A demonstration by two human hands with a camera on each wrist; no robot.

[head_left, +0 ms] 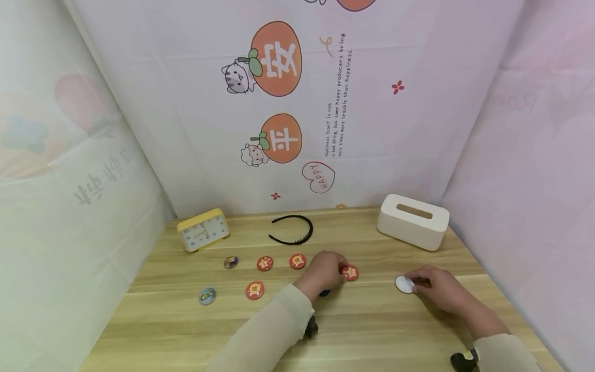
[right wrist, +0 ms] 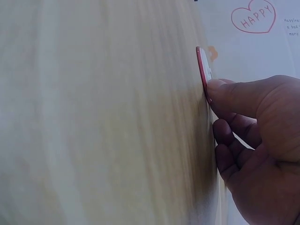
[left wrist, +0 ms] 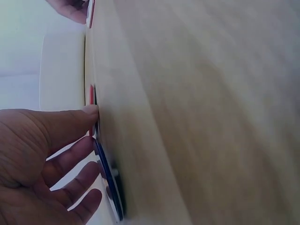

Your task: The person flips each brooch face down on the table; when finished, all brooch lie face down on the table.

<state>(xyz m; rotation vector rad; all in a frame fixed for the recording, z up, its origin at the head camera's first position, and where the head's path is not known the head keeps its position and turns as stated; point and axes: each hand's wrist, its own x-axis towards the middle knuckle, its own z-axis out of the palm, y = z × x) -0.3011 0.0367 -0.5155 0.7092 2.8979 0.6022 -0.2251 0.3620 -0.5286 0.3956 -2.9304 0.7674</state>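
Pale sleeves [head_left: 262, 330] sit nearest us, over a smooth wood-grain counter [head_left: 372, 330]. Our left hand [head_left: 324, 269] pinches a flat round red badge [head_left: 351, 273], star printed on its face, around mid-counter. Our right hand [head_left: 439, 289] pinches a thin disc [head_left: 404, 284] farther right, white side up, red rim. We see wood grain between the two. White slotted box [head_left: 413, 222] stands behind, apart from both; back edge meets printed cloth [head_left: 372, 129].
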